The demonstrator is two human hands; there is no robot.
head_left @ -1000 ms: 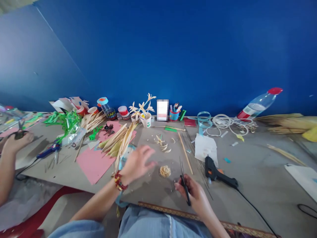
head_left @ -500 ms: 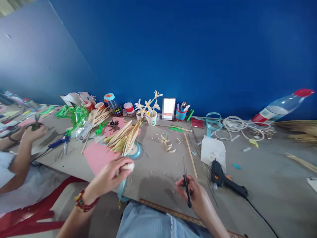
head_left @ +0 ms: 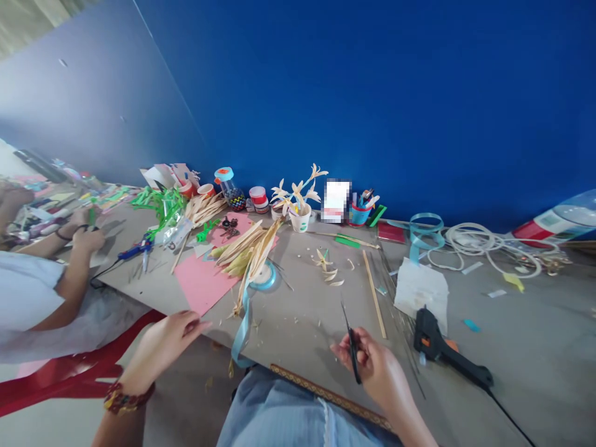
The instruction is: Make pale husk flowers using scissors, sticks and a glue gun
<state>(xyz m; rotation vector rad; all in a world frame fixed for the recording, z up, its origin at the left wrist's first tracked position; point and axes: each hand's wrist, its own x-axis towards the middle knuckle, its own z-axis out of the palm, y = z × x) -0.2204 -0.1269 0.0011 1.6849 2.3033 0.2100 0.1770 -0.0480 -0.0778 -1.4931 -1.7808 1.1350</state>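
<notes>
Scissors (head_left: 353, 356) held in right fingers (head_left: 361, 339), tip toward 12; could snag petals (head_left: 336, 284) at 11 if swung. Left fingers (head_left: 192, 333) narrow, contents unclear.

Right hand (head_left: 367, 360) holding black scissors (head_left: 354, 357), 1 glue gun (head_left: 433, 341)

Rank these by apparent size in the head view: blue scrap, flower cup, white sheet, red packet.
1. White sheet, clearly largest
2. Flower cup and red packet, too alike to rank
3. Blue scrap, smallest
</notes>
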